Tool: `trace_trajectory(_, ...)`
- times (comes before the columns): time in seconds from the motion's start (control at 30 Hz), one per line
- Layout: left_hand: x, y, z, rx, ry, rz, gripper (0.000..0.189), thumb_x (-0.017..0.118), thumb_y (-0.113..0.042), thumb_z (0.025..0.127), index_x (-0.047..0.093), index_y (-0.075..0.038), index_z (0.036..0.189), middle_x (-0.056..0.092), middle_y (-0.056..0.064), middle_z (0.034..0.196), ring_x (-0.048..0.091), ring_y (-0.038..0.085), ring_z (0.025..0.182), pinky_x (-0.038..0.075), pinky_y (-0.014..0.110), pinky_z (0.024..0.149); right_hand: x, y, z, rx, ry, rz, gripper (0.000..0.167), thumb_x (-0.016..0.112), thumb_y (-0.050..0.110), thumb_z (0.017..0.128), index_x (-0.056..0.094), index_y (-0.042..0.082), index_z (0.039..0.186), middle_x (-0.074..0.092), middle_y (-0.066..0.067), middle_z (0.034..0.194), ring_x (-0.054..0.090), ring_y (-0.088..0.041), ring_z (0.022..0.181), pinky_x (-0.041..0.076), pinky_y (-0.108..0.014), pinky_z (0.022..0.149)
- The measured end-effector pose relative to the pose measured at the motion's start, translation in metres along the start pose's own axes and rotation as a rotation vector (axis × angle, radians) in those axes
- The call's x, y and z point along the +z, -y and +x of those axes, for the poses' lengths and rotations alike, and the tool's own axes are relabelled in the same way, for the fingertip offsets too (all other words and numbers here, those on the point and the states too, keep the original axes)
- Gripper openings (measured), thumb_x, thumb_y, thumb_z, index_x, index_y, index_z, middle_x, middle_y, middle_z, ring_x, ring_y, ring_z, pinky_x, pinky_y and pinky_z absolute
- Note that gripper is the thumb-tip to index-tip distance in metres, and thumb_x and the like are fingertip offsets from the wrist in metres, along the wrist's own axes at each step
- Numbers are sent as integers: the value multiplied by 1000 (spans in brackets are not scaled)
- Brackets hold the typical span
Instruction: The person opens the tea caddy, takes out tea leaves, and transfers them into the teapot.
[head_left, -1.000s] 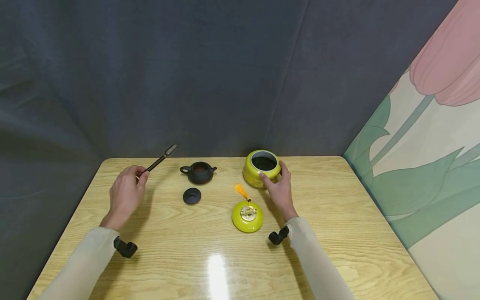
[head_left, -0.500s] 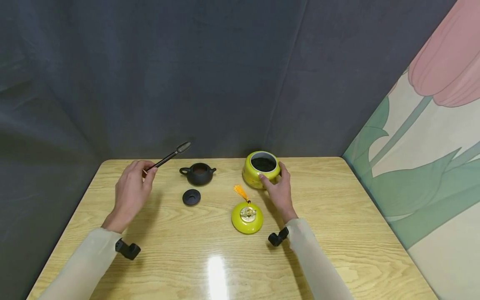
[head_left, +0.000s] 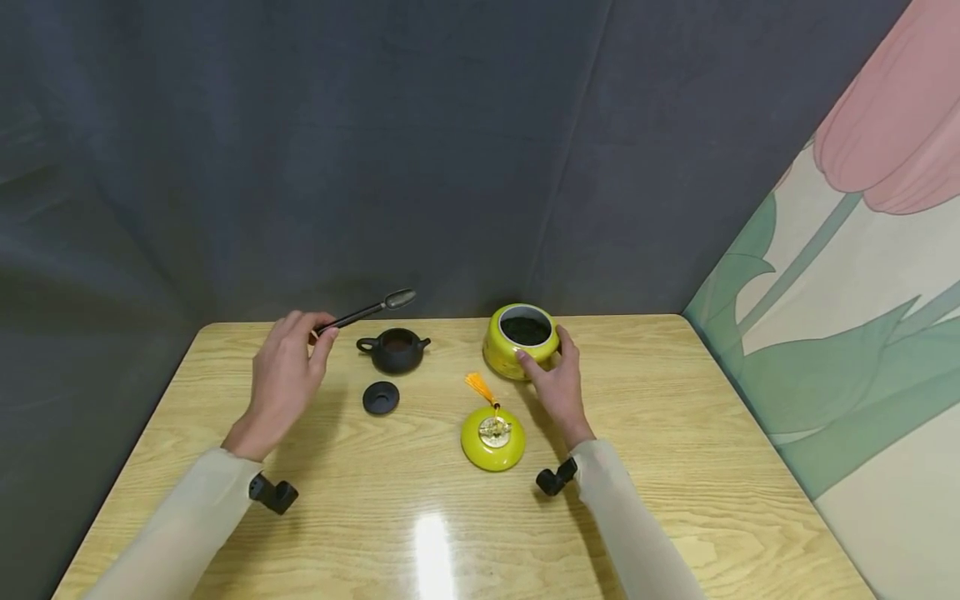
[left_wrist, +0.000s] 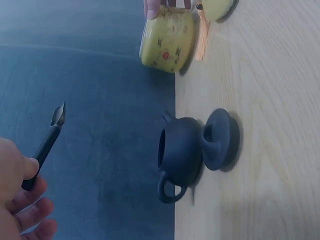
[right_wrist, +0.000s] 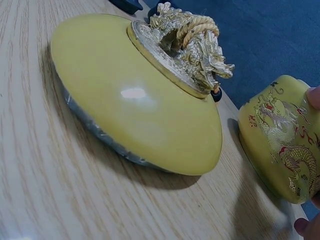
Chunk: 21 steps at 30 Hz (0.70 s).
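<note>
My left hand pinches the dark handle of a tea scoop between thumb and fingers, held above the table. Its narrow, pointed bowl shows in the left wrist view. Below the scoop stands a lidless dark teapot, its small round lid lying in front of it. My right hand grips the side of a yellow tea jar, thumb in front and fingers behind. Dark leaf-like contents fill part of the jar. A dragon pattern decorates its wall.
The yellow jar lid, with a gold knob and an orange tassel, lies on the wooden table in front of the jar. A dark curtain hangs behind the table's back edge. A flower-painted wall borders the right side.
My left hand has moved right with the tea scoop, whose bowl has passed from left of the teapot to above it. The right hand has kept its grip on the jar.
</note>
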<state>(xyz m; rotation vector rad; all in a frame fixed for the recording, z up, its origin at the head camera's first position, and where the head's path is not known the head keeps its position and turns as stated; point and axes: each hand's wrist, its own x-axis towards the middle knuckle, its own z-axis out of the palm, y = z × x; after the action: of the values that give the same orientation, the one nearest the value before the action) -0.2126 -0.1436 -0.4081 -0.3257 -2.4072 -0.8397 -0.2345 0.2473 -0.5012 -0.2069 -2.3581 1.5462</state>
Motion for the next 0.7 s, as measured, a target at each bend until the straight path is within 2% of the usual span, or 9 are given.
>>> trace_trajectory(0.33, 15, -19, 10, 99, 51, 39, 21, 68, -19, 106, 74, -3, 118, 75, 17, 109, 66, 34, 92, 55, 50, 72, 0, 0, -1, 12, 7, -1, 93, 80, 35, 97, 26, 8, 168, 29, -22, 171, 32, -37, 160, 22, -52, 135)
trace_trajectory(0.7, 42, -51, 25, 201, 151, 46, 25, 62, -26, 109, 74, -7, 121, 75, 11, 111, 67, 30, 97, 58, 45, 80, 0, -1, -1, 15, 14, 1, 92, 79, 36, 98, 26, 10, 168, 28, -20, 171, 32, -36, 160, 22, -53, 135)
